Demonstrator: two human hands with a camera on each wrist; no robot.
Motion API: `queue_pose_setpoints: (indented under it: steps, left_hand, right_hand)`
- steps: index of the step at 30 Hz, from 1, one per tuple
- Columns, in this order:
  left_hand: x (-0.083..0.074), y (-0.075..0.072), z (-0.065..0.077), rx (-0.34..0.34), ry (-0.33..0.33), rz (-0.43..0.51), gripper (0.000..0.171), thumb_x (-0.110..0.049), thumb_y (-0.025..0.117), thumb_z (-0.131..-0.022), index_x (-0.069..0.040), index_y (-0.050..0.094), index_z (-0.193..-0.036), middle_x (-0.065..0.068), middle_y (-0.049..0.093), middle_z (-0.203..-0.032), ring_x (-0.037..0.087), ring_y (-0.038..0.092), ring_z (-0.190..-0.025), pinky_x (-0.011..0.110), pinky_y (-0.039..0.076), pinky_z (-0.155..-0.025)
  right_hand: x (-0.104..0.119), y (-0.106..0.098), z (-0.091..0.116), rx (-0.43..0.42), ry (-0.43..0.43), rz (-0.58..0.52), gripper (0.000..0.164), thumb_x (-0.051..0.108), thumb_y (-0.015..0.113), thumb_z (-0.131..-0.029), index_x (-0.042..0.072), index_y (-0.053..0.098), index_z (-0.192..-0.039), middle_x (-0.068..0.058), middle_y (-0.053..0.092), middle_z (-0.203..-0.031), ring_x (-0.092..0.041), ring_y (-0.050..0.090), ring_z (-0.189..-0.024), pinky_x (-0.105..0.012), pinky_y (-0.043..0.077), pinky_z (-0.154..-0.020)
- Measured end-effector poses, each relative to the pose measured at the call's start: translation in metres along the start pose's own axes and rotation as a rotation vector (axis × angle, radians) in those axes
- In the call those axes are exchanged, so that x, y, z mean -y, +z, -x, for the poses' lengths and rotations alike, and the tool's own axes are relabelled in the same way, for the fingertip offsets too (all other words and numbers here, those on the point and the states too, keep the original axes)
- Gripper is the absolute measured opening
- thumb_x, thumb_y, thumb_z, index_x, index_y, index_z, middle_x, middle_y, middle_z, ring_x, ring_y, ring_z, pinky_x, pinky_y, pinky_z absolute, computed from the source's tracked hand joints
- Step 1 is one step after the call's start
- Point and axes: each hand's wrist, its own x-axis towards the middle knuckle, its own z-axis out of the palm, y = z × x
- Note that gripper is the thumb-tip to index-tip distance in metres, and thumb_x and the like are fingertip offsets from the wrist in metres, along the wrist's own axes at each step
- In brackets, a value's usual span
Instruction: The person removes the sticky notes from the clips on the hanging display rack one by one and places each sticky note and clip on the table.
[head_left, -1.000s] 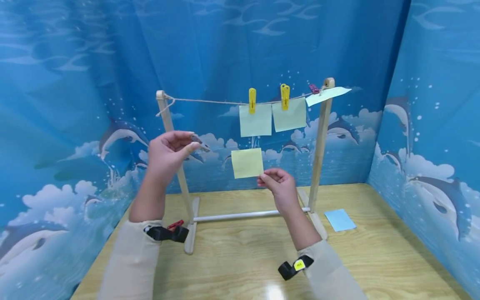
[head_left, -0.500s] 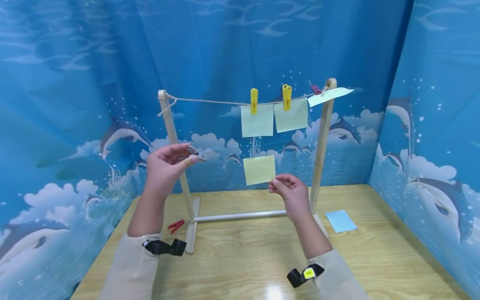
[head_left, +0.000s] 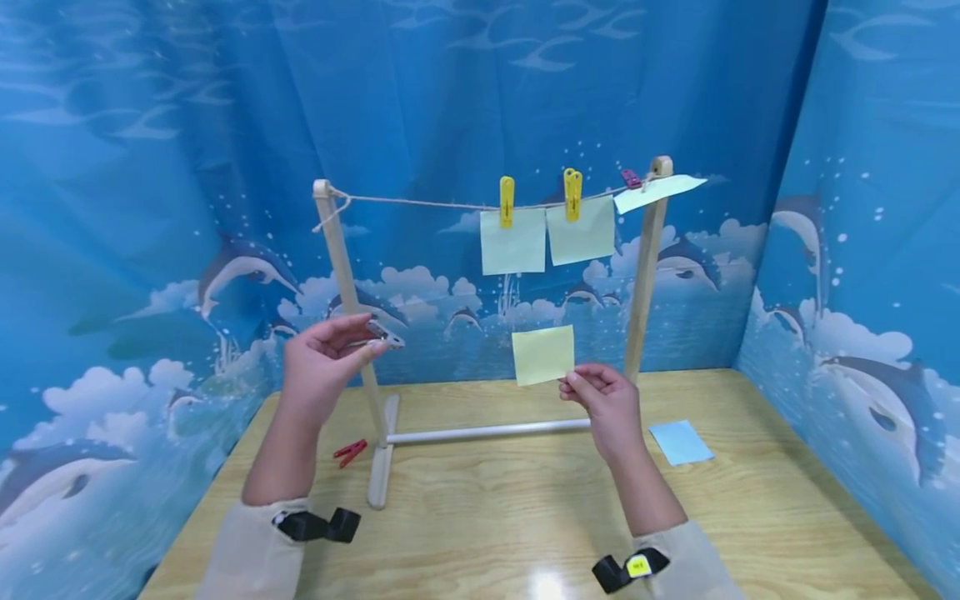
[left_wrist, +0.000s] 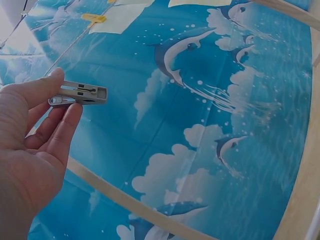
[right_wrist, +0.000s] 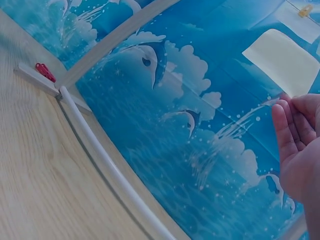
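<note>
Between thumb and fingers, my left hand (head_left: 326,362) pinches a grey clothespin (left_wrist: 82,93) in front of the rack's left post. My right hand (head_left: 603,400) holds a yellow sticky note (head_left: 543,356) by its lower right corner, below the string (head_left: 420,202). Two pale notes hang from that string, a left one (head_left: 513,243) and a right one (head_left: 581,232), under a yellow clothespin (head_left: 507,200) and a second yellow clothespin (head_left: 572,196). At the right end, a purple clothespin (head_left: 630,178) clips another pale note (head_left: 660,192), which sticks out sideways across the post.
The wooden rack has a left post (head_left: 341,250), a right post (head_left: 643,283) and a white bottom bar (head_left: 487,432). A red clothespin (head_left: 350,452) lies by the left foot. Right of the rack, a blue note (head_left: 681,442) rests on the table (head_left: 480,533).
My right hand has moved right and down with the yellow note. My left hand has come lower with the grey clothespin. The hanging notes stay in place.
</note>
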Motion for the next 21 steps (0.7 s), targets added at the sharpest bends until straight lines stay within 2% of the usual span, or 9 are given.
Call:
queue_pose_setpoints:
  steps: [5, 15, 21]
  left_hand:
    - [0.007, -0.005, 0.008, -0.008, -0.011, 0.007, 0.038, -0.018, 0.079, -0.083, -0.007, 0.068, -0.118, 0.004, 0.071, -0.107, 0.015, 0.069, -0.096, 0.023, 0.054, -0.083]
    - [0.018, -0.018, 0.025, -0.021, -0.125, -0.078, 0.048, -0.027, 0.078, -0.084, -0.003, 0.065, -0.124, -0.001, 0.072, -0.107, 0.010, 0.069, -0.095, 0.019, 0.054, -0.082]
    - [0.032, -0.024, 0.036, -0.015, -0.198, -0.113, 0.052, -0.034, 0.077, -0.084, -0.008, 0.064, -0.127, 0.000, 0.071, -0.111, 0.008, 0.067, -0.098, 0.018, 0.053, -0.082]
  right_hand:
    - [0.000, -0.009, 0.004, -0.034, 0.007, -0.010, 0.013, -0.008, 0.065, -0.089, 0.004, 0.068, -0.087, -0.006, 0.071, -0.077, -0.015, 0.070, -0.072, -0.028, 0.059, -0.071]
    - [-0.003, -0.031, 0.012, -0.034, -0.002, -0.033, 0.013, -0.008, 0.065, -0.089, 0.005, 0.068, -0.087, -0.007, 0.071, -0.078, -0.015, 0.070, -0.072, -0.028, 0.059, -0.071]
    - [-0.002, -0.051, 0.017, -0.038, -0.011, -0.033, 0.014, -0.009, 0.063, -0.090, 0.004, 0.067, -0.087, -0.007, 0.071, -0.077, -0.015, 0.070, -0.071, -0.026, 0.059, -0.069]
